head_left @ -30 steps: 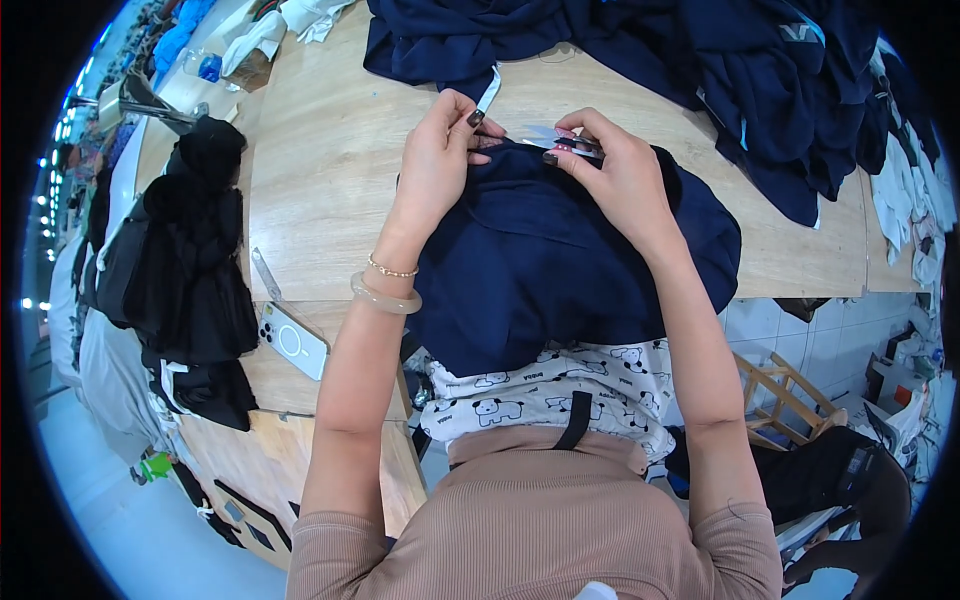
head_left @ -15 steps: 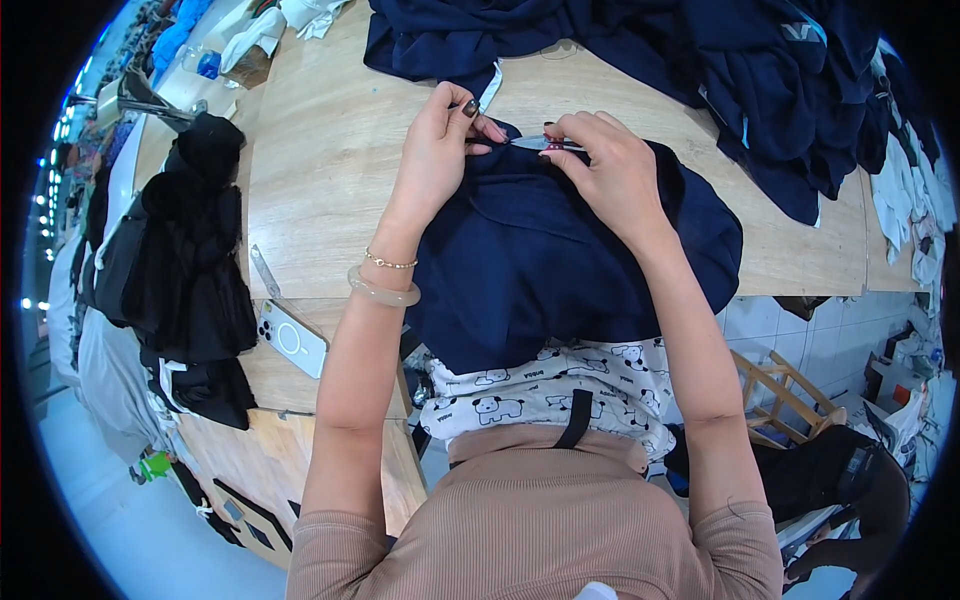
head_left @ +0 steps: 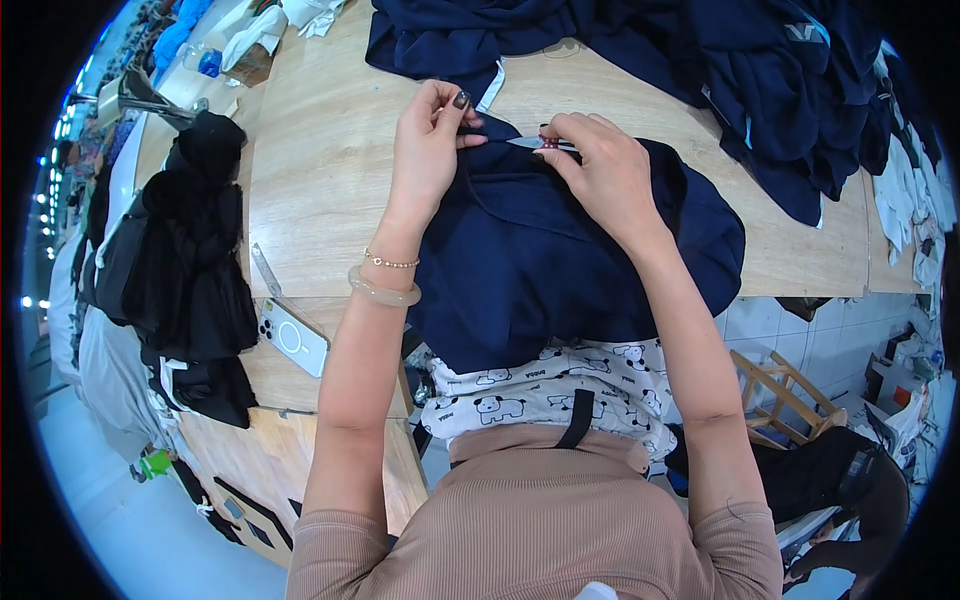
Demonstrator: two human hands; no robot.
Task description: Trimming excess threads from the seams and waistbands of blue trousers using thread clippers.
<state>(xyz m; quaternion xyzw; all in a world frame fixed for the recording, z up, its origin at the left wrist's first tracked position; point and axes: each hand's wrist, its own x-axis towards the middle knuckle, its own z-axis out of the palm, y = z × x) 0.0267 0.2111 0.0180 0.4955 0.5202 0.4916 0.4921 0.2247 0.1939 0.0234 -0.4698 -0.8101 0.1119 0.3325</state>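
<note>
A dark navy garment lies bunched over the table's near edge and my lap. My left hand is closed at its far left corner, thumb and forefinger pinched and the other fingers curled against the cloth edge. Any thread in that pinch is too small to see. My right hand is closed around thread snips with silver blades and a red-wrapped part. The blades point left, over the garment's far edge and close to my left fingertips.
More navy garments are heaped along the far right of the wooden table. Black cloth hangs at the left, near a white phone and a metal ruler. A wooden stool and another person are at the lower right.
My left hand has shifted slightly left, drawing away from the snips' tips. The snips and my right hand have moved a little left too. The garment's corner shows more between the hands.
</note>
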